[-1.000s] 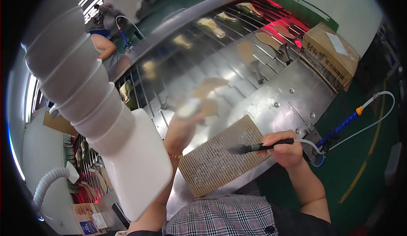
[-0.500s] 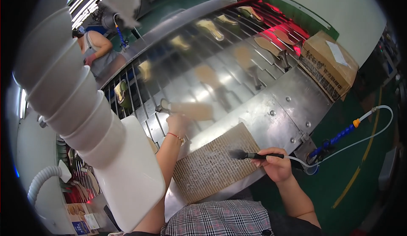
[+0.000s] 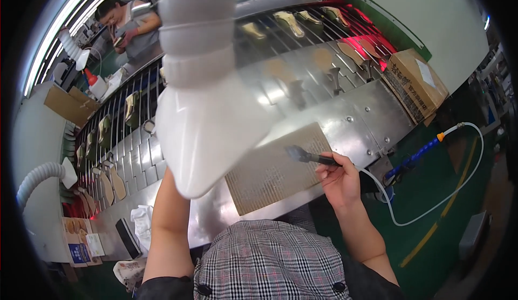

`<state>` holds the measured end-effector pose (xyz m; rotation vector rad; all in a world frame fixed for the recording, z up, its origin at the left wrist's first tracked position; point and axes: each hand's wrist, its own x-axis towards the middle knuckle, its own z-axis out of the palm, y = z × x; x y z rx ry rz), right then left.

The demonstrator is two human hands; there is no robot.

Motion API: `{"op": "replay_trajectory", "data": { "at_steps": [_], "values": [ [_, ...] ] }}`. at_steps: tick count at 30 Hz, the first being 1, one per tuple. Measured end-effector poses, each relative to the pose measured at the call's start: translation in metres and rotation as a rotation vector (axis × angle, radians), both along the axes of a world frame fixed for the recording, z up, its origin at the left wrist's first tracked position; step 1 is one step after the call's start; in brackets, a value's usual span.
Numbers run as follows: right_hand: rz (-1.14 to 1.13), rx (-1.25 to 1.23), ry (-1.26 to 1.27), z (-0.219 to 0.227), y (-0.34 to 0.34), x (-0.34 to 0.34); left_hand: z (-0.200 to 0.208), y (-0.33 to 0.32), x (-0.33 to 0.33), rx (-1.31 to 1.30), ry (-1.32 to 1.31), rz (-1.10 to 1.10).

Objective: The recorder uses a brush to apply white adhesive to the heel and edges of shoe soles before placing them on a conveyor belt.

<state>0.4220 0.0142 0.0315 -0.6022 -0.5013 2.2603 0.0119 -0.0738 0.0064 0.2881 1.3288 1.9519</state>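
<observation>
My right hand [image 3: 341, 181] is closed round the dark handle of a brush [image 3: 318, 159]. Its dark bristle head is above a tan, ribbed board [image 3: 278, 178] smeared with pale residue, and a thin white hose trails from the handle. My left forearm [image 3: 171, 222] reaches up under a large white extraction hood [image 3: 202, 133]. That hood hides my left hand and anything it may hold. Beyond the board, several tan heeled shoe soles [image 3: 350, 53] and gold-and-green shoe uppers [image 3: 288, 23] lie on a metal slat conveyor [image 3: 154, 152].
A cardboard box [image 3: 413, 87] stands at the conveyor's right end, near a red glow. The white hose [image 3: 402, 224] loops to a blue jointed arm [image 3: 413, 159]. White cloth [image 3: 141, 222] lies at left. Across the conveyor, a person [image 3: 135, 30] in pink gloves handles something.
The view has swung left, and the hood now covers my left hand, which was at a heeled sole. My right hand still grips the brush, its head still above the board.
</observation>
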Motion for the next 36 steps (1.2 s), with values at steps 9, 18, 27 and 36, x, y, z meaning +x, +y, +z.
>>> {"op": "replay_trajectory", "data": {
  "at_steps": [9, 18, 27, 36],
  "values": [
    [0.347, 0.043, 0.108, 0.026, -0.085, -0.045, 0.032, -0.183, 0.188, 0.595, -1.050, -0.429],
    [0.174, 1.560, -0.307, 0.113, -0.172, -0.086, 0.075, -0.211, 0.183, 0.438, -0.188, -0.123],
    [0.192, 1.847, -0.167, 0.132, -0.198, -0.092, 0.099, -0.216, 0.172, 0.602, -0.038, 0.076],
    [0.354, 1.880, 0.074, 0.132, -0.198, -0.087, 0.092, -0.217, 0.158, 0.833, -0.264, -0.016]
  ]
}}
